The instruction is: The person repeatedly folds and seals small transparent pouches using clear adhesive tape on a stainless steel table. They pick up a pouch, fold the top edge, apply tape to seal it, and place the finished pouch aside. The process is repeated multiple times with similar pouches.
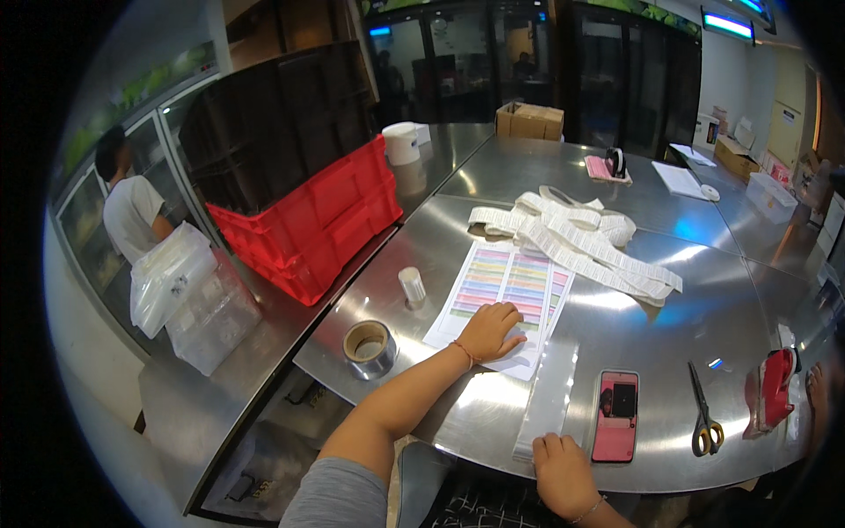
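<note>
My left hand [491, 333] lies on a printed sheet [480, 290] with coloured rows, fingers slightly spread and thumb apart. More paper shows at the sheet's right edge. Beside it a long silvery, see-through strip [547, 396] runs toward the table's front edge. At the strip's near end rests my right hand [566, 480], its fingers bent and laid on the table there; I see nothing gripped in it. To the right of the strip lies a phone [616, 415] with a pink lit screen. Black-handled scissors [703, 414] with yellow inner rings lie farther right.
Label ribbons [572, 233] lie heaped behind the sheet. A tape roll [369, 348] and a small white roll [411, 286] stand at left. Red crates [308, 229] hold a black one above. A red tape dispenser [775, 387] sits far right. Someone [134, 207] stands at left.
</note>
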A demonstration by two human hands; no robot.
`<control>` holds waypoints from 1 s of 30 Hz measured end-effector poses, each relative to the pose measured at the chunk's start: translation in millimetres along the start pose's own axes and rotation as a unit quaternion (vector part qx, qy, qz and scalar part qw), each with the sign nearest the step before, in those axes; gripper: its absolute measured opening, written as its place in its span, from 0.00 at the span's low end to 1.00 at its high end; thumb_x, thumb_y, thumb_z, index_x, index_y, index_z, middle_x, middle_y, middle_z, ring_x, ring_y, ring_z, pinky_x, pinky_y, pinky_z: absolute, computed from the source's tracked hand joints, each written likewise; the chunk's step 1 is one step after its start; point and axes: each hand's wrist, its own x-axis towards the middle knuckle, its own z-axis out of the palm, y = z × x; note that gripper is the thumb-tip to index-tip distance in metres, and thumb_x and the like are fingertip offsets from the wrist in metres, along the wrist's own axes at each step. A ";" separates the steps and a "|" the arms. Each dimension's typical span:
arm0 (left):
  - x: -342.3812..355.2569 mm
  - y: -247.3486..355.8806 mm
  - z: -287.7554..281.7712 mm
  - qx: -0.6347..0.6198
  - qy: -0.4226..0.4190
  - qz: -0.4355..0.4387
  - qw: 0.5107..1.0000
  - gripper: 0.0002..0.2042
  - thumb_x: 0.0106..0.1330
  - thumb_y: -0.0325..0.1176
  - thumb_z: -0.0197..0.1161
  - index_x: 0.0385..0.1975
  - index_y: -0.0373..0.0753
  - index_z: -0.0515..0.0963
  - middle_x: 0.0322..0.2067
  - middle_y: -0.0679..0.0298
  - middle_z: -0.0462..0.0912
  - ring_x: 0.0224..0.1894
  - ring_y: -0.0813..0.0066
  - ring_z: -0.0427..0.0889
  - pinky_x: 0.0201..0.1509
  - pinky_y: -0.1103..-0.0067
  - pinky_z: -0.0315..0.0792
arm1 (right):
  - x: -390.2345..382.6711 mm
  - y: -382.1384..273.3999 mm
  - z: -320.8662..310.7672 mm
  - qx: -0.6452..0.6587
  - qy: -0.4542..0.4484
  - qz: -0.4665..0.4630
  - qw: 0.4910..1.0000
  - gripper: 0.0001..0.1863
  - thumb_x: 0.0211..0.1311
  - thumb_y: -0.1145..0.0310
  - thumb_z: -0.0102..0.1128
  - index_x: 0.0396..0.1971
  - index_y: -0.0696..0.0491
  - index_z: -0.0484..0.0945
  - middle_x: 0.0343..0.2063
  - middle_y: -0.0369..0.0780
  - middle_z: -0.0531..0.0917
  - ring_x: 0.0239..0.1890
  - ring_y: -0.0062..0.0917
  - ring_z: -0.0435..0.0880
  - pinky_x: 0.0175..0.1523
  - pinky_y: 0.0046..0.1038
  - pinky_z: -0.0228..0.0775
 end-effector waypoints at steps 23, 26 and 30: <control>-98.1 150.4 -72.8 0.072 -0.283 -0.391 0.873 0.40 0.71 0.54 0.56 0.74 0.34 0.54 0.77 0.48 0.49 0.78 0.46 0.46 0.76 0.46 0.39 | -4.2 -3.3 32.4 0.104 0.163 0.056 0.980 0.08 0.54 0.69 0.54 0.30 0.56 0.79 0.31 0.41 0.75 0.39 0.32 0.76 0.40 0.31 0.74; -103.8 143.6 -63.0 0.086 -0.278 -0.409 0.865 0.42 0.71 0.56 0.53 0.76 0.33 0.49 0.79 0.50 0.42 0.80 0.46 0.39 0.76 0.42 0.31 | -3.5 0.9 27.8 0.110 0.154 0.041 0.981 0.08 0.53 0.68 0.55 0.29 0.56 0.79 0.31 0.41 0.74 0.38 0.32 0.76 0.40 0.30 0.74; -93.9 123.4 -64.2 0.123 -0.270 -0.431 0.852 0.42 0.72 0.57 0.53 0.76 0.33 0.49 0.79 0.49 0.42 0.80 0.46 0.38 0.75 0.41 0.29 | -2.3 2.1 22.7 0.100 0.128 0.033 0.986 0.12 0.55 0.66 0.57 0.34 0.58 0.79 0.32 0.42 0.75 0.38 0.34 0.77 0.39 0.31 0.74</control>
